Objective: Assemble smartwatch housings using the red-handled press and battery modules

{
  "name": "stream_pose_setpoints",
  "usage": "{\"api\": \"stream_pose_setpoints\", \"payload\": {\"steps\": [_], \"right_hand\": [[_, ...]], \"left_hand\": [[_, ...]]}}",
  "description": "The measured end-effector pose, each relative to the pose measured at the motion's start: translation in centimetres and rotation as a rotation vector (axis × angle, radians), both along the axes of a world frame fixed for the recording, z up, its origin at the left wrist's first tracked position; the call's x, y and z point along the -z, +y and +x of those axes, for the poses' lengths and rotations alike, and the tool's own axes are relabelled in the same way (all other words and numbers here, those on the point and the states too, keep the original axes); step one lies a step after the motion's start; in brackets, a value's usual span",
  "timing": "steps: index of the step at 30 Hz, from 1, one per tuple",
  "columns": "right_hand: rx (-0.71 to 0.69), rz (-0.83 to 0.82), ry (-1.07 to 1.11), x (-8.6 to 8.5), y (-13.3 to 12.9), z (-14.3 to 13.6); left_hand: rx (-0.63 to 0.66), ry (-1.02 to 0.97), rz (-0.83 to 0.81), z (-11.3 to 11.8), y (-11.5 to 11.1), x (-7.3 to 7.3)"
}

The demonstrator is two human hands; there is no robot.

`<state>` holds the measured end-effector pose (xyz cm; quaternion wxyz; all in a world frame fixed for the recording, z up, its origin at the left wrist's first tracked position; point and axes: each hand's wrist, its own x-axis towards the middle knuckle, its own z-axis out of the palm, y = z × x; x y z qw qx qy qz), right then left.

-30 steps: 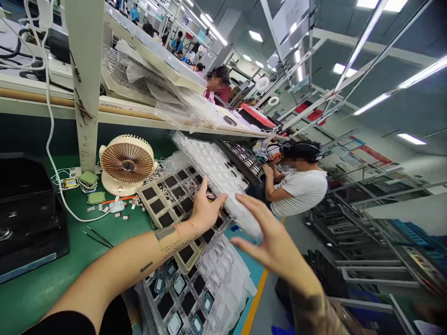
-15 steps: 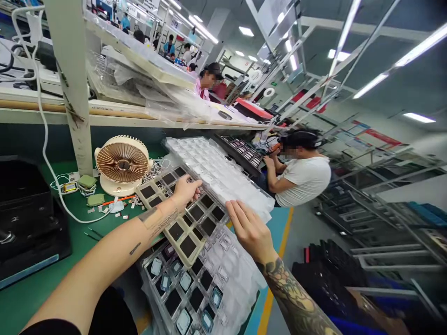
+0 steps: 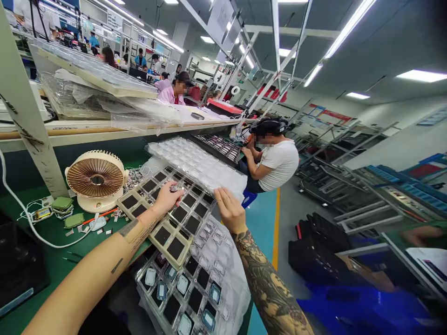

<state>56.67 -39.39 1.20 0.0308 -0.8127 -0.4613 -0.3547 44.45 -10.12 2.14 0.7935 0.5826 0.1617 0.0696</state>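
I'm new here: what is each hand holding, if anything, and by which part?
The left hand seems to hold small parts; where exactly is unclear. The right hand is at the near edge of the white-lined tray; any grip is unclear.

parts [image 3: 176, 188] in left grip [image 3: 167, 199]: too small | lower tray [image 3: 195, 300]: cut off below | blue shape [image 3: 363, 302]: blurred

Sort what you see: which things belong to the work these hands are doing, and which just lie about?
Apparently in use:
- small parts in the left hand
- beige tray
- white-covered tray, by the right hand

Apparently lying about:
- fan
- green pieces
- tweezers
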Motion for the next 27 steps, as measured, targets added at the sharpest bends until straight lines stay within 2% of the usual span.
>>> {"api": "stream_pose_setpoints", "payload": {"steps": [3, 5, 7, 9, 10, 12, 15, 17, 19, 21, 24, 27], "right_hand": [[0.048, 0.015, 0.087, 0.2, 1.0, 0.7], [0.07, 0.017, 0.153, 0.2, 1.4, 0.6], [0.094, 0.017, 0.233, 0.2, 1.4, -0.5], [0.131, 0.041, 0.299, 0.5, 0.8, -2.5], [0.158, 0.08, 0.312, 1.0, 0.2, -3.9], [0.23, 0.225, 0.319, 2.6, -1.3, -7.4], [0.318, 0.427, 0.474, 6.3, -3.8, -14.3], [0.328, 0.428, 0.646, 9.2, -5.1, -18.8], [0.322, 0.361, 0.757, 12.0, -6.1, -22.3], [0.336, 0.305, 0.807, 14.3, -6.6, -24.2], [0.411, 0.244, 0.839, 16.8, -6.5, -23.8], [0.501, 0.181, 0.861, 17.9, -6.0, -20.6]], "left_hand": [[-0.042, -0.069, 0.004, -0.5, 0.0, -1.3], [-0.071, -0.135, -0.007, -1.7, -0.2, -2.6], [-0.078, -0.191, -0.029, -4.4, -1.1, -3.6], [-0.041, -0.243, -0.065, -8.6, -2.6, -3.6], [-0.003, -0.266, -0.084, -11.2, -3.4, -3.2], [0.114, -0.309, -0.118, -16.8, -4.8, -1.4], [0.204, -0.125, -0.095, -24.8, -5.2, 3.0], [0.172, 0.045, -0.061, -28.4, -4.6, 6.3], [0.103, 0.171, -0.051, -30.4, -4.0, 9.0], [0.049, 0.228, -0.067, -31.1, -3.6, 10.5], [0.038, 0.203, -0.074, -31.1, -3.6, 10.6], [0.022, 0.134, -0.065, -31.1, -3.3, 9.3]]}}
